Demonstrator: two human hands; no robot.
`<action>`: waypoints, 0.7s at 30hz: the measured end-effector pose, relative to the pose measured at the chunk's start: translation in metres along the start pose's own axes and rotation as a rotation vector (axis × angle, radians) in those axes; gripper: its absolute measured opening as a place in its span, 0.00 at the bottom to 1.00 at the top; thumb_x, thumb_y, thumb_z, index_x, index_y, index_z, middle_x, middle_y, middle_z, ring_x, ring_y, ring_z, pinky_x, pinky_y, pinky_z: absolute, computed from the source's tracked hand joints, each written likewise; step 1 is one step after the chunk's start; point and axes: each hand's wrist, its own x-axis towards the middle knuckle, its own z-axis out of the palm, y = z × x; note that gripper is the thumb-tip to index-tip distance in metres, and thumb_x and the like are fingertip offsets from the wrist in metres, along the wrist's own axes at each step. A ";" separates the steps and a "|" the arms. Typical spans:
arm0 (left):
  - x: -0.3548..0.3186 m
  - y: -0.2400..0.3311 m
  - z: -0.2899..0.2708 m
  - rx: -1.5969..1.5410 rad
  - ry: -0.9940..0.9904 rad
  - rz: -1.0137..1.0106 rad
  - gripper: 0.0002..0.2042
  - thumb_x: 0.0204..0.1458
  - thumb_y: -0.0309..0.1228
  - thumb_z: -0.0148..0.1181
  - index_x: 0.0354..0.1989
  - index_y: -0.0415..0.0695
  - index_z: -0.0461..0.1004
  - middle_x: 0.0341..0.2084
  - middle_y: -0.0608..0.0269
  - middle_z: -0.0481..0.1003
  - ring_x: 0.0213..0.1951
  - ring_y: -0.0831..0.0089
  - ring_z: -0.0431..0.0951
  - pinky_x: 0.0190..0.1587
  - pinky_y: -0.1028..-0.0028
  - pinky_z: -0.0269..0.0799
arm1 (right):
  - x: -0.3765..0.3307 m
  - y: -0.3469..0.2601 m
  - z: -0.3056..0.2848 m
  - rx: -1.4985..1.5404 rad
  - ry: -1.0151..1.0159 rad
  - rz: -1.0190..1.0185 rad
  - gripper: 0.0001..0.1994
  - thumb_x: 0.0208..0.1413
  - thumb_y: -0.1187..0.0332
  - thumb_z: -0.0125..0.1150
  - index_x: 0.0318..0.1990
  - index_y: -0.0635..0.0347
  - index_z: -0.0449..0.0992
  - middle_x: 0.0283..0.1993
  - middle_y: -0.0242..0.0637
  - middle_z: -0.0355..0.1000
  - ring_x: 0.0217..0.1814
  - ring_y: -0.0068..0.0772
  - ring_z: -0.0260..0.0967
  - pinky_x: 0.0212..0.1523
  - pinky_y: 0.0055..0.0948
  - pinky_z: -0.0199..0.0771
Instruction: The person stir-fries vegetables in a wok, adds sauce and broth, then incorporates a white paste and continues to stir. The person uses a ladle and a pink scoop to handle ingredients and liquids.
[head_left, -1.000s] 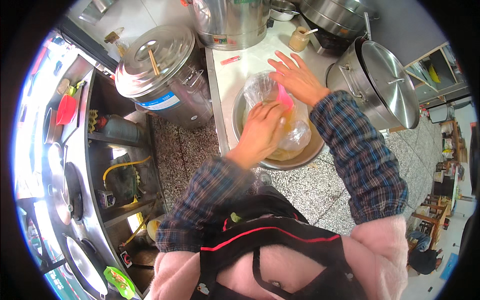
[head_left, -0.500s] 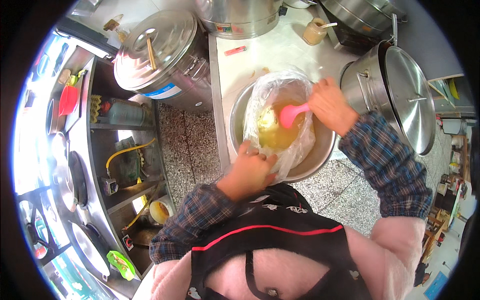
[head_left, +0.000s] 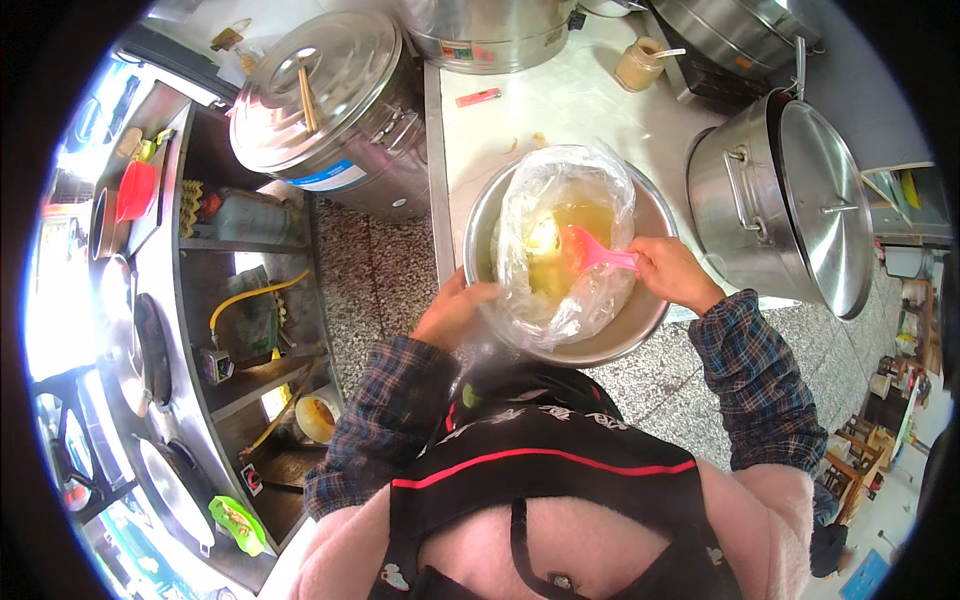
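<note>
A wide metal bowl point(head_left: 655, 320) stands at the edge of the white counter, lined with a clear plastic bag point(head_left: 520, 185). Inside the bag is yellowish liquid point(head_left: 582, 218) with a paler yellow lump point(head_left: 543, 238). My right hand point(head_left: 672, 272) is closed round the handle of a pink plastic scoop point(head_left: 598, 256), whose head dips into the liquid. On the bowl's left rim, my left hand point(head_left: 452, 312) takes hold with the thumb over the edge, beside the bag; its other fingers are partly hidden.
A lidded steel pot point(head_left: 740, 190) stands right of the bowl. At the left is a large lidded steel barrel point(head_left: 330, 110) with chopsticks point(head_left: 307, 100) on top. A red lighter point(head_left: 478, 97) and a jar point(head_left: 638, 66) lie farther back. Metal shelving point(head_left: 225, 330) lines the left.
My left hand has let go of the bag's near edge and moved left to the bowl rim. My right hand has come lower and nearer, turning the scoop; the bag opening looks wider.
</note>
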 end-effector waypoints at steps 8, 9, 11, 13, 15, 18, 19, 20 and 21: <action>-0.006 -0.027 0.005 -0.084 0.042 0.133 0.23 0.45 0.16 0.50 0.55 0.33 0.67 0.43 0.55 0.76 0.41 0.63 0.79 0.42 0.65 0.78 | 0.019 -0.010 0.036 0.356 0.001 0.063 0.09 0.58 0.70 0.49 0.33 0.65 0.74 0.29 0.47 0.75 0.31 0.45 0.75 0.36 0.41 0.73; -0.010 -0.030 0.004 -0.113 0.045 0.161 0.23 0.45 0.16 0.50 0.54 0.32 0.67 0.43 0.54 0.76 0.40 0.63 0.79 0.42 0.66 0.78 | 0.023 -0.013 0.041 0.325 -0.006 0.050 0.09 0.59 0.70 0.48 0.33 0.64 0.74 0.28 0.46 0.75 0.30 0.44 0.75 0.35 0.40 0.73; -0.018 -0.037 0.004 -0.054 0.109 0.139 0.21 0.45 0.18 0.52 0.51 0.31 0.70 0.40 0.54 0.76 0.39 0.63 0.78 0.40 0.67 0.76 | 0.034 -0.020 0.051 0.322 -0.021 -0.034 0.09 0.59 0.71 0.48 0.32 0.64 0.74 0.27 0.45 0.74 0.29 0.43 0.74 0.34 0.40 0.72; -0.031 -0.039 -0.003 0.060 0.211 0.063 0.19 0.45 0.21 0.55 0.49 0.31 0.72 0.40 0.54 0.77 0.37 0.63 0.78 0.39 0.68 0.75 | 0.046 -0.027 0.057 0.228 -0.010 -0.215 0.09 0.59 0.70 0.48 0.31 0.62 0.75 0.25 0.43 0.73 0.27 0.41 0.73 0.32 0.40 0.70; -0.051 -0.043 -0.006 0.218 0.372 -0.041 0.18 0.44 0.26 0.58 0.46 0.32 0.74 0.36 0.55 0.77 0.32 0.66 0.77 0.35 0.70 0.73 | 0.055 -0.040 0.062 0.239 -0.091 -0.247 0.09 0.59 0.69 0.50 0.30 0.61 0.75 0.24 0.42 0.72 0.25 0.40 0.71 0.30 0.38 0.69; -0.086 -0.057 -0.009 -0.169 0.509 0.216 0.15 0.43 0.26 0.59 0.40 0.33 0.76 0.27 0.60 0.76 0.25 0.72 0.73 0.28 0.73 0.68 | 0.072 -0.070 0.075 0.230 -0.215 -0.299 0.10 0.60 0.71 0.49 0.31 0.65 0.76 0.21 0.37 0.71 0.23 0.28 0.68 0.28 0.30 0.67; -0.095 -0.060 -0.019 -0.294 0.426 0.201 0.14 0.43 0.25 0.58 0.40 0.33 0.76 0.26 0.61 0.76 0.24 0.73 0.72 0.27 0.74 0.67 | 0.079 -0.082 0.079 0.273 -0.274 -0.282 0.11 0.61 0.72 0.49 0.31 0.67 0.76 0.21 0.35 0.71 0.24 0.25 0.68 0.28 0.29 0.67; -0.105 -0.066 -0.028 -0.374 0.450 0.260 0.14 0.43 0.25 0.57 0.40 0.33 0.76 0.26 0.61 0.76 0.24 0.73 0.72 0.26 0.74 0.67 | 0.088 -0.097 0.088 0.324 -0.312 -0.272 0.11 0.61 0.72 0.49 0.32 0.68 0.76 0.22 0.34 0.71 0.24 0.24 0.67 0.28 0.27 0.67; -0.114 -0.070 -0.039 -0.443 0.450 0.247 0.14 0.43 0.24 0.56 0.39 0.33 0.75 0.26 0.61 0.76 0.24 0.74 0.73 0.26 0.74 0.66 | 0.094 -0.114 0.098 0.373 -0.345 -0.247 0.11 0.61 0.72 0.50 0.32 0.68 0.76 0.22 0.33 0.71 0.24 0.23 0.67 0.28 0.26 0.67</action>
